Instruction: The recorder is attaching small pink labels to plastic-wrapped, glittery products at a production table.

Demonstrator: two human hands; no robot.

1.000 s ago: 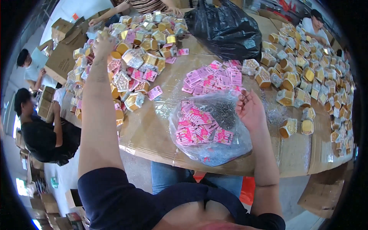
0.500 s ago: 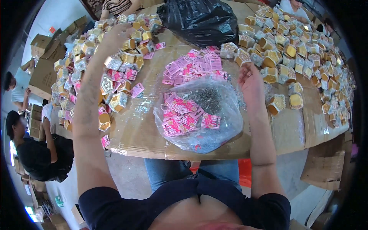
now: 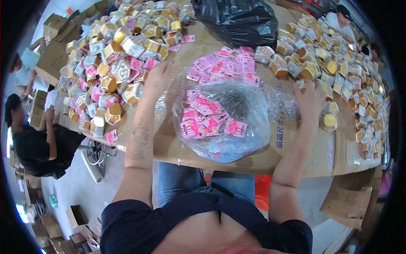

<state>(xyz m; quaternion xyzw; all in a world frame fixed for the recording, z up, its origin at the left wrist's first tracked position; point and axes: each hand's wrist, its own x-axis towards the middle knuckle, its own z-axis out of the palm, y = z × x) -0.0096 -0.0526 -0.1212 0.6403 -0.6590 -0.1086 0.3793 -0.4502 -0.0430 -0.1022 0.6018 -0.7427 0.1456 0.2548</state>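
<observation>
My left hand point(image 3: 158, 76) is over the cardboard beside the left pile, fingers stretched out, nothing visible in it. Nearest to it are pink printed cards and the edge of that pile of gold, many-sided containers point(image 3: 132, 92), many in clear bubble wrap. On the right, my right hand point(image 3: 311, 97) is spread at the near edge of another pile, its fingertips close to a gold container point(image 3: 308, 73); whether they touch it is hidden. Between my hands lies a clear plastic bag point(image 3: 249, 146) bearing pink cards point(image 3: 205, 122) and a heap of small dark metal pieces point(image 3: 231, 103).
More pink cards point(image 3: 222, 63) lie behind the bag, in front of a black plastic bag point(image 3: 239, 21). Bubble wrap point(image 3: 281, 103) lies by my right hand. Cardboard point(image 3: 169, 146) covers the table. Other people stand at the left and far right; cartons point(image 3: 55, 63) are stacked at the left.
My left hand has come back from the far left pile toward the middle. My right hand has shifted right and nearer, its fingers spreading. A wrapped container now lies on top of the left pile.
</observation>
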